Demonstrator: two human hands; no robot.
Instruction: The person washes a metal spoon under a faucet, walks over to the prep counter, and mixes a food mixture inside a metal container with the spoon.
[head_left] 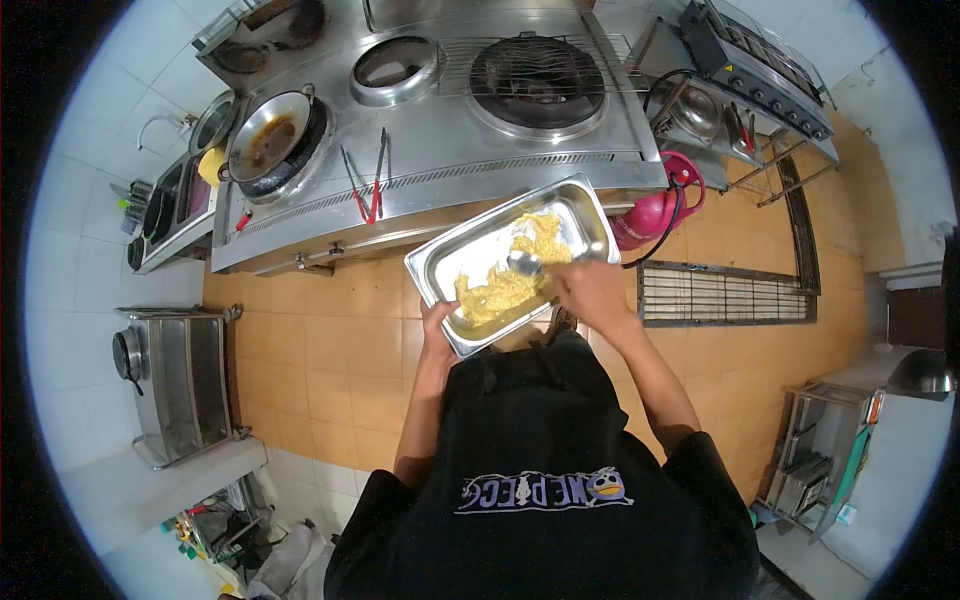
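Note:
A rectangular steel tray (437, 262) is held in front of my body, tilted, close to the stove's front edge. Yellow, crumbly food (493, 300) lies in it. My left hand (438, 328) grips the tray's lower left corner. Over the right part of the tray is my right hand (590, 292), its fingers closed round the handle of a spoon (524, 263). The spoon's bowl touches the yellow food; most of its handle is hidden by the hand.
Beyond the tray stands a steel stove (440, 140) with a wok (268, 140) at left and red-handled tongs (375, 180) near its front. A pink bucket (650, 222) is on the floor at right, beside a floor grate (725, 295). A steel cart (185, 380) stands at left.

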